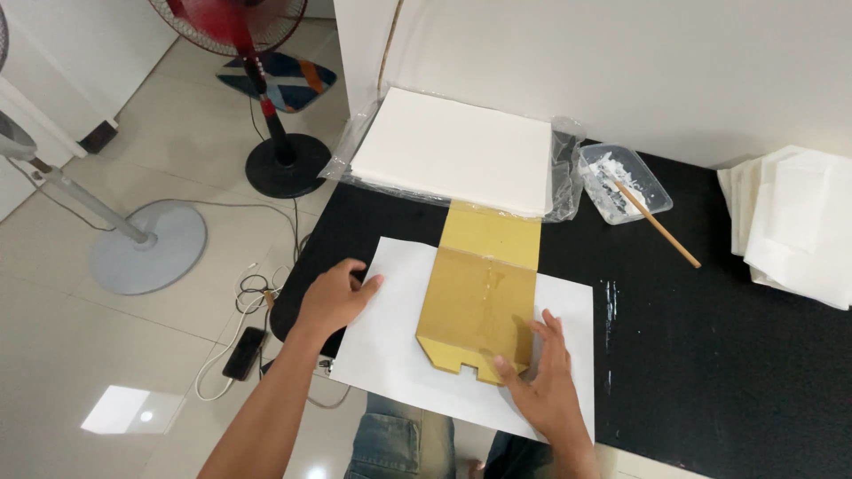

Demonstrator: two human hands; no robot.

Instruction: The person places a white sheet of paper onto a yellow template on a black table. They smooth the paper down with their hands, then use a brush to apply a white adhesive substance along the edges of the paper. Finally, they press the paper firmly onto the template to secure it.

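Observation:
A folded brown cardboard template (484,288) lies lengthwise on a white paper sheet (395,328) on the black table (710,355). My left hand (335,297) rests flat on the sheet's left edge, fingers apart, holding nothing. My right hand (546,377) presses its fingertips on the cardboard's near right corner and the paper beside it, fingers spread.
A stack of white paper (457,146) in a clear plastic wrap lies at the table's far edge. To its right sits a clear tub of white paste (621,182) with a wooden stick (657,222). Folded white sheets (794,222) are piled at far right. Two standing fans (266,89) and a phone (244,353) with cables are on the floor at left.

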